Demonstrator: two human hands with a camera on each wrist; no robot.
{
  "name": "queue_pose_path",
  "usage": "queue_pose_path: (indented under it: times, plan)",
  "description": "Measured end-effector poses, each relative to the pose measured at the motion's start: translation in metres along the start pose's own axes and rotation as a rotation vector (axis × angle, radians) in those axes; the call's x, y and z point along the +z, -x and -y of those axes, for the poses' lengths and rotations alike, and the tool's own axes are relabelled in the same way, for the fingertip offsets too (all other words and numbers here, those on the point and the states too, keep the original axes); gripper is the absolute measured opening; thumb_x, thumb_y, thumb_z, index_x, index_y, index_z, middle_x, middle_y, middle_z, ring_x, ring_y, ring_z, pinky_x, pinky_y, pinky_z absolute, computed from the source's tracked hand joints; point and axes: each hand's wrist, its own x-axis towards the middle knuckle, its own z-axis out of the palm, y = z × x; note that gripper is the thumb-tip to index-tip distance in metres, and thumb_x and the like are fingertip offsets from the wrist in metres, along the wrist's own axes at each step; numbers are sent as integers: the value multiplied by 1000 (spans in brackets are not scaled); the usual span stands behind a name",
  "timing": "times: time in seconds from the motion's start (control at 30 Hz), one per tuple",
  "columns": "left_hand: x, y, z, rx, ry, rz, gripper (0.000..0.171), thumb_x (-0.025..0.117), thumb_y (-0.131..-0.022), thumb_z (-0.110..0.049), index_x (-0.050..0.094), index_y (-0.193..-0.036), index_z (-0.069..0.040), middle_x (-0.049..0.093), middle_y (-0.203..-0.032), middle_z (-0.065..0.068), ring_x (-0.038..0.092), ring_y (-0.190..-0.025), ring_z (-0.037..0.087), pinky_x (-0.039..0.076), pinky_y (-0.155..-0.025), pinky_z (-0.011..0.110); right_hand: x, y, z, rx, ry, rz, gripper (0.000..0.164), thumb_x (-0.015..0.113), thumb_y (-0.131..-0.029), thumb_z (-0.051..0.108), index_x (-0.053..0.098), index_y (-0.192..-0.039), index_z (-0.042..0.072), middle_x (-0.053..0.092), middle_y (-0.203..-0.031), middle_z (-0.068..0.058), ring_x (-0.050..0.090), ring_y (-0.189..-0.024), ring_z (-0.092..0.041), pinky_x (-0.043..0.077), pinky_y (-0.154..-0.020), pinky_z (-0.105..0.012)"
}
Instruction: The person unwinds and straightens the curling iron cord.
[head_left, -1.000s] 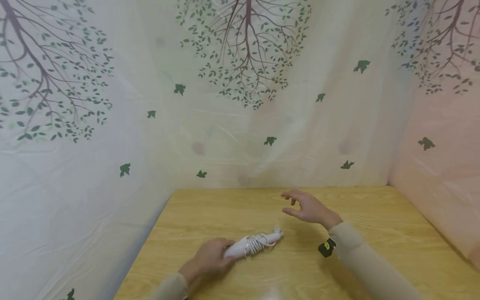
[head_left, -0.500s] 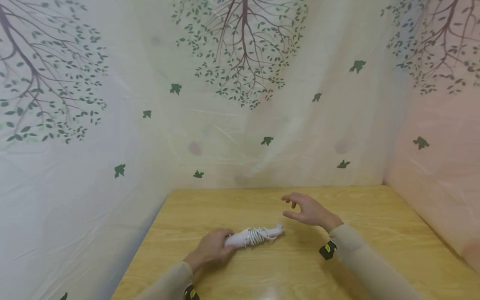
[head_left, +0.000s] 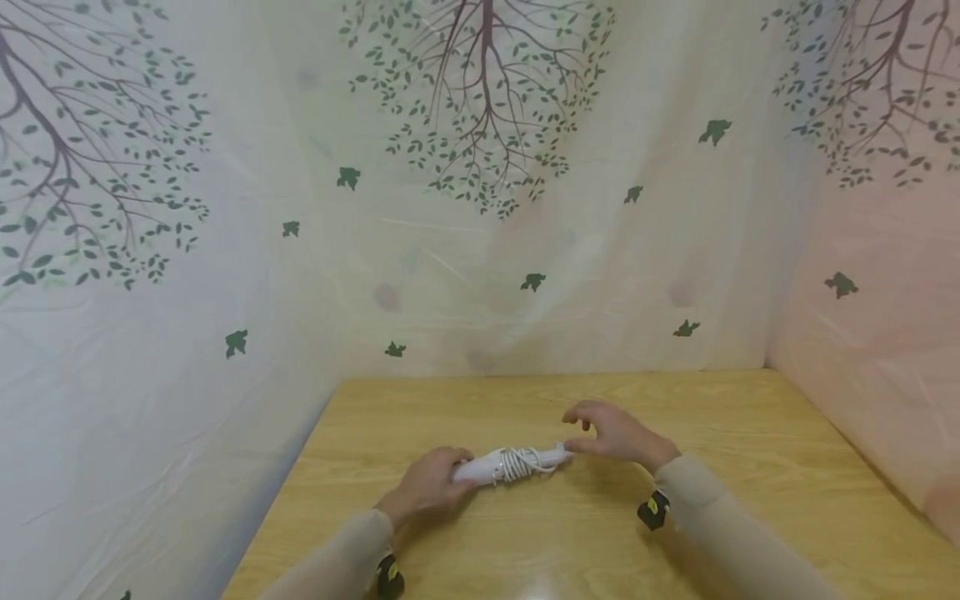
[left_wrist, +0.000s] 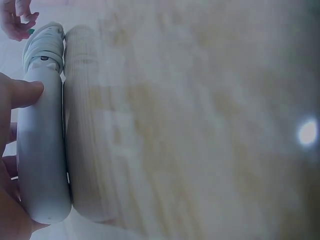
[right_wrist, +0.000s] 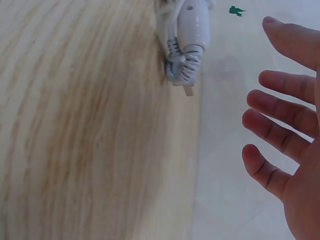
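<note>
1. One white, rod-shaped device is near the middle of the wood-grained table, as I see it through the head camera. It slants slightly: the thick, rounded end points left, the thin end points right and a little farther away. I cannot tell whether its whole length touches the surface.
2. A white cord is wound in several turns around the device, just past the thick part. Through the right wrist camera I can make out a ribbed fitting at the thin end.
3. The left hand grips the thick end. From the left wrist I see the thumb pressed on the near face and the other fingers curled behind.
4. The right hand is near the thin end and holds nothing. Its fingers are spread and gently bent; my right wrist view shows a gap between them and the device.
5. Beige sleeves reach toward both hands, with a small black block, marked yellow, near each cuff.
6. Behind the table hangs pale cloth printed with upside-down trees and scattered green shapes.
</note>
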Motion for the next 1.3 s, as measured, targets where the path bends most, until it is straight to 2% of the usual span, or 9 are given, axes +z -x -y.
queue_pose_path:
  times: [0.3,0.43,0.53,0.67,0.93,1.1,1.3]
  plan:
    - [2,-4,2,-34,-3,14,44,68,-85,-44,66,-121,-18,69,-111,1,62,-96,18,49,-77,34,11,2,-6,22,12,48,44,72,-87,39,66,-118,9,66,-109,-3,58,-90,-20,47,-72,-31]
    - [3,-5,3,-27,-4,21,45,67,-85,-46,65,-121,-20,69,-109,0,62,-94,17,48,-74,33,14,5,-7,25,5,54,44,72,-86,40,67,-115,8,66,-105,-2,58,-87,-20,46,-70,-29]
    - [3,-5,6,-26,8,32,46,66,-86,-48,64,-123,-21,68,-112,1,62,-98,18,49,-77,35,15,6,-7,26,2,54,41,72,-86,39,68,-114,9,66,-102,-1,59,-87,-19,47,-70,-29]
    - [4,-5,11,-1,-3,48,48,67,-86,-49,62,-126,-22,66,-114,1,60,-100,18,49,-80,36,17,7,-8,23,4,58,37,74,-86,35,68,-112,10,66,-99,0,59,-87,-17,48,-72,-31]
    - [3,-4,16,55,-47,74,50,70,-85,-43,60,-130,-22,63,-113,1,57,-97,14,49,-81,35,24,9,-11,-6,38,61,29,76,-84,32,70,-105,12,64,-91,6,57,-82,-8,47,-71,-26]
    - [3,-4,16,63,-28,68,50,71,-85,-42,61,-129,-20,63,-110,-1,57,-96,13,49,-82,34,26,10,-9,-12,30,59,24,77,-83,27,70,-101,12,63,-91,5,56,-80,-10,46,-69,-25]
    - [5,-3,18,82,-9,28,48,72,-84,-40,63,-125,-16,65,-109,0,58,-96,13,49,-83,33,32,10,-11,-10,43,55,24,77,-83,26,71,-101,12,61,-92,5,55,-79,-9,46,-68,-24]
